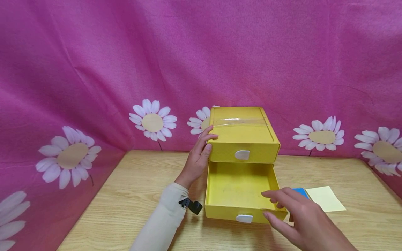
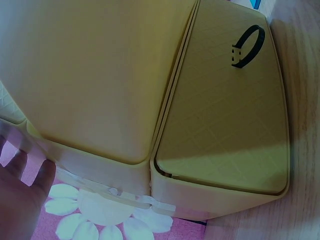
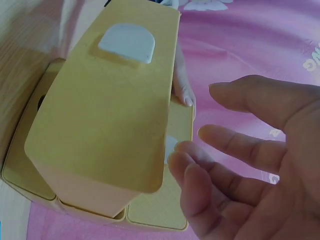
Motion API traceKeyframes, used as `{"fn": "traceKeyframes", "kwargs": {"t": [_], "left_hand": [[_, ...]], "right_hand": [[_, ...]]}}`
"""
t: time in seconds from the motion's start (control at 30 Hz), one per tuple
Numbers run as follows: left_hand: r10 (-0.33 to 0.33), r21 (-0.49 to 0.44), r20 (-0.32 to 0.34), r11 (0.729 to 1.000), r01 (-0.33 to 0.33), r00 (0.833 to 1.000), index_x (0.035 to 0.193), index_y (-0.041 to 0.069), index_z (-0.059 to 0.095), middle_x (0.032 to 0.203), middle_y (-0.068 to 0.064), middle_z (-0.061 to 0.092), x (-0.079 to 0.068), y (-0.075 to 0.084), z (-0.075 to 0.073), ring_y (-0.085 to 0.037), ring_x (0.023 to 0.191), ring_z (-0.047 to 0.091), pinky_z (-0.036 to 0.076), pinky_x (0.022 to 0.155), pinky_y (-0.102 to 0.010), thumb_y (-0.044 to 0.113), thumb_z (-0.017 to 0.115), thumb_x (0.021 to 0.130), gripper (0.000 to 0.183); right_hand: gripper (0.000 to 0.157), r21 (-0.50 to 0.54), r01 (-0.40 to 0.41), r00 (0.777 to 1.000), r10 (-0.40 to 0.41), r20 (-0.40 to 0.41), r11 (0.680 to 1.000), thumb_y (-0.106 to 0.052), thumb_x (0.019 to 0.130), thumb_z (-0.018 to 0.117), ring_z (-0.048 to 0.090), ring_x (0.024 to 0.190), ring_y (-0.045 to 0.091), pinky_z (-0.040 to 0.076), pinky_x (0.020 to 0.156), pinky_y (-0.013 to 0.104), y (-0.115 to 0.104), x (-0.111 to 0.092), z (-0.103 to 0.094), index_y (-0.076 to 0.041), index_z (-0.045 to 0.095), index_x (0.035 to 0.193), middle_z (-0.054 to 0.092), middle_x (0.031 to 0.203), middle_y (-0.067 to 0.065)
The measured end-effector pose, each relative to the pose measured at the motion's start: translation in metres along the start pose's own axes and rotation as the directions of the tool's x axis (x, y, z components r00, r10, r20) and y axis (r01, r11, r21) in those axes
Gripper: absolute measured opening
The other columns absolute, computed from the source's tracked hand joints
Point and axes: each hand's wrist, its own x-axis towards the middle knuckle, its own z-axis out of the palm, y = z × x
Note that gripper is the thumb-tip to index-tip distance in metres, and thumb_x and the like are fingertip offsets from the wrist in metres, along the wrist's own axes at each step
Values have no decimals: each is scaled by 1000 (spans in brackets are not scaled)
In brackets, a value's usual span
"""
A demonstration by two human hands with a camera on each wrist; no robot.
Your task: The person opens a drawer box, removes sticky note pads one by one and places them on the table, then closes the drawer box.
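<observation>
A yellow two-drawer box [image 1: 242, 134] stands on the table, its upper drawer closed. The lower drawer [image 1: 238, 188] is pulled out, with its bare yellow floor showing and a white tab [image 1: 244, 218] on its front. My left hand [image 1: 196, 162] rests against the upper left side of the box, fingertips over the top edge and thumb by the front corner. Over the lower drawer's front right corner hovers my right hand [image 1: 298, 212], fingers loosely spread and thumb apart. In the right wrist view, the fingers [image 3: 235, 145] lie beside the drawer front, holding nothing.
A pale yellow paper square [image 1: 326, 199] and a partly covered blue one [image 1: 301, 192] lie right of the box, behind my right hand. Clear tape [image 1: 235, 121] crosses the box top. A pink flowered cloth [image 1: 201, 62] hangs behind the wooden table [image 1: 141, 181].
</observation>
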Motion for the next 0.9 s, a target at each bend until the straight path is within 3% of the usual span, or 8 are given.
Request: {"fn": "traceKeyframes", "kwargs": {"t": [0.23,0.33,0.47,0.53,0.67,0.9], "left_hand": [[6,-6,2,1000,-6,1000,128,-2,49,152,-20,31,0,0,0,-28,143,26,24,115,-40,0,38,101,29],[4,-9,3,1000,-4,1000,128,-2,49,152,-20,31,0,0,0,-28,143,26,24,115,-40,0,38,101,29],[1,-9,4,1000,0,1000,128,-2,48,152,-20,31,0,1,0,-28,143,26,24,115,-41,0,38,101,29],[-3,-11,5,1000,3,1000,128,-1,48,153,-19,31,0,1,0,-28,143,26,25,115,-41,0,38,101,29],[-6,-14,9,1000,6,1000,129,-1,48,153,-18,30,0,0,0,-26,144,25,24,115,-41,1,38,102,29],[-2,-14,8,1000,2,1000,129,-2,48,153,-19,30,0,0,0,-27,143,25,25,115,-43,1,38,102,29]], "right_hand": [[44,36,-28,997,25,78,999,-18,70,86,47,72,-4,43,53,11,-7,-1,3,-24,66,109,57,96,-17],[42,26,9,998,-10,60,1000,-17,69,86,46,70,-5,42,53,9,-9,-1,3,-23,66,106,57,94,-16],[38,46,-15,996,11,88,999,-22,73,85,48,72,-3,41,52,9,-13,-1,0,-24,66,106,58,96,-16],[33,80,-73,987,60,152,994,-28,78,82,49,74,-1,43,51,11,-15,-1,-1,-25,66,107,59,97,-16],[29,121,-185,945,143,296,975,-39,84,74,50,74,-1,47,53,15,-16,0,0,-26,65,109,60,98,-16],[30,164,-188,911,110,397,968,-41,88,68,52,73,-3,49,56,16,-11,1,7,-21,66,111,65,99,-12]]}}
